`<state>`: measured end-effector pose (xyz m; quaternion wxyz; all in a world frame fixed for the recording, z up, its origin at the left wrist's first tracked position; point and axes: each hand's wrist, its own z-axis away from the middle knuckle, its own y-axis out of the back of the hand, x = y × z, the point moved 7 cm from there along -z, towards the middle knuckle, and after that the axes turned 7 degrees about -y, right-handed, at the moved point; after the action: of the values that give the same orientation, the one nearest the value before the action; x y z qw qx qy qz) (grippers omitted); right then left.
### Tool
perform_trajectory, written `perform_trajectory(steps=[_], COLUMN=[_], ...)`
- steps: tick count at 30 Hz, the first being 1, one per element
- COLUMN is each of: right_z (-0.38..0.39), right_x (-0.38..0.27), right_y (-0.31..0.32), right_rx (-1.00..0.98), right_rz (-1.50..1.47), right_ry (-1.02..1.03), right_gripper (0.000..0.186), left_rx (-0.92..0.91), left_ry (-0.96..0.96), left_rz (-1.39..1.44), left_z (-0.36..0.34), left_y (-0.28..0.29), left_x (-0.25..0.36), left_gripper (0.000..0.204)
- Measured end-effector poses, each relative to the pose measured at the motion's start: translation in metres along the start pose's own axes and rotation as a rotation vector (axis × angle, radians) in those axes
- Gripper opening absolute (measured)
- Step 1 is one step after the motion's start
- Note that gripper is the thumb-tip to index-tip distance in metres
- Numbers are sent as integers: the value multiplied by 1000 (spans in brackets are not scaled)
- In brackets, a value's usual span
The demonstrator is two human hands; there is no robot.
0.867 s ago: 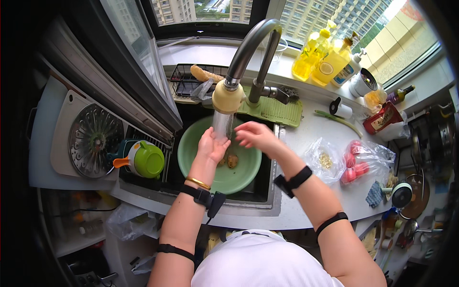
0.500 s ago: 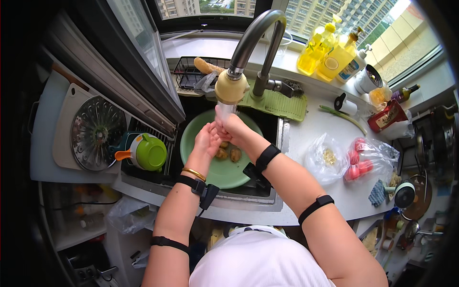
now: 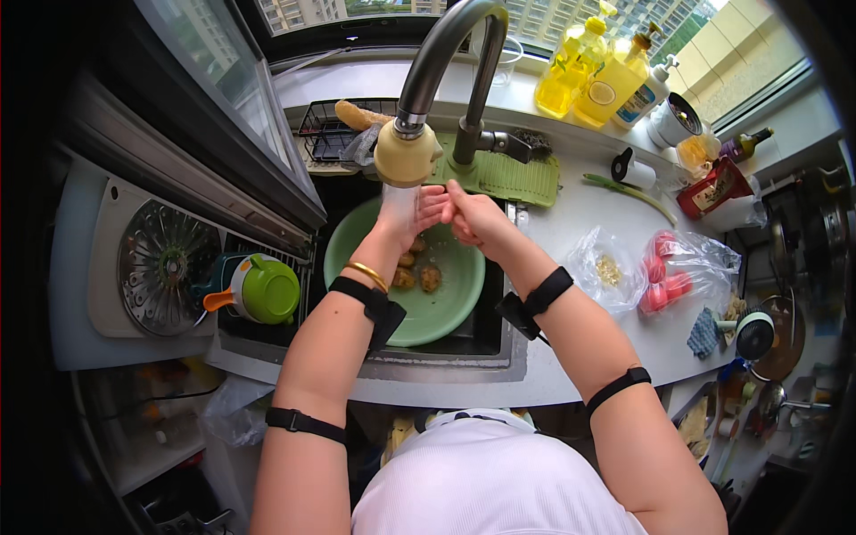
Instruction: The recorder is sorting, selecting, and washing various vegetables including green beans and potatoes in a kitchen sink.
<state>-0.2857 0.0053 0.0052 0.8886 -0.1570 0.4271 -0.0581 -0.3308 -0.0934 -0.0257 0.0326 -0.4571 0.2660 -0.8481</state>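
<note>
Under the pale yellow faucet head [image 3: 403, 156], water runs onto my left hand [image 3: 412, 214], whose fingers stretch to the right and which holds no object. My right hand [image 3: 478, 219] meets it from the right, its fingers curled at the left fingertips and its thumb raised. Below both hands, a green basin [image 3: 357, 308] sits in the dark sink [image 3: 486, 334]. Several brownish, roundish lumps, perhaps potatoes [image 3: 431, 278], lie in it; my left hand and wrist hide part of the basin.
A green draining mat [image 3: 526, 181] lies behind the sink beside the faucet. Left stand a green-lidded pot [image 3: 270, 290] and a metal steamer disc [image 3: 169, 259]. Right are a plastic bag [image 3: 606, 267], a bag of pink-red items [image 3: 664, 272] and a scallion [image 3: 629, 194]. Yellow bottles [image 3: 571, 71] line the sill.
My hands were together under the water. The right hand has shifted to the right and its fingers have curled; the left now lies under the stream with fingers extended. The view has shifted slightly.
</note>
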Motion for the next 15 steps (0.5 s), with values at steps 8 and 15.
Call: perform_trajectory(steps=[8, 15], right_z=[10, -17], right_x=[-9, -56], right_y=[102, 125], right_rx=[373, 433], right_rz=[-25, -52], right_ry=[121, 279], right_gripper=[58, 41], left_rx=[-8, -70], left_ry=[90, 198], left_rz=[-262, -1391], left_z=[66, 98], left_y=[64, 142], left_x=[-22, -73], left_gripper=[37, 42])
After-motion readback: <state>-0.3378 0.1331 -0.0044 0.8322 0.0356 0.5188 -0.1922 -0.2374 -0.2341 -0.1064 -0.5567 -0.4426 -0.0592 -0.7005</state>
